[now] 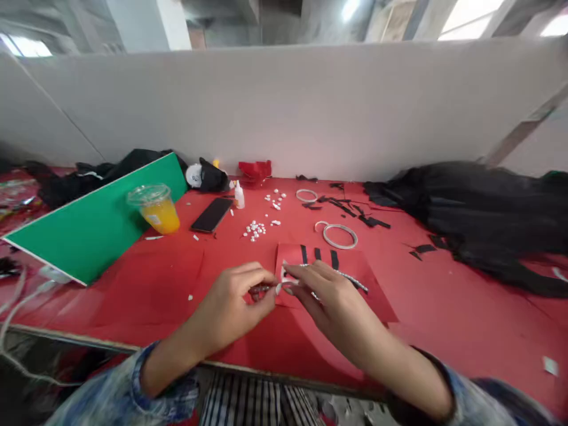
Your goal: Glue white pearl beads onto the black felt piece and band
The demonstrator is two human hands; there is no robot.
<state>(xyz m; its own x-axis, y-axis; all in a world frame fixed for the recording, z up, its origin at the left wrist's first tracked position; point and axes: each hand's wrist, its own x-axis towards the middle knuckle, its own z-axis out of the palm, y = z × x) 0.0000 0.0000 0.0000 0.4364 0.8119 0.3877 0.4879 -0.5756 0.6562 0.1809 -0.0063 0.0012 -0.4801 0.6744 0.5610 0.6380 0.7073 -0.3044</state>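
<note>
Both my hands meet over a red paper sheet (355, 266) with black strips glued on it, near the front of the red table (155, 290). My left hand (233, 302) pinches a small thin item at its fingertips; what it is I cannot tell. My right hand (326, 290) pinches one end of a thin silver beaded strip (355, 279) that runs to the right across the sheet. The fingertips of the two hands nearly touch.
A green board (89, 231) leans at the left, with a cup of orange drink (157, 208), a black phone (212, 214) and a small glue bottle (239, 195) beside it. White beads (256, 228), two rings (340, 235), black scraps (350, 210) and black cloth (479, 213) lie behind.
</note>
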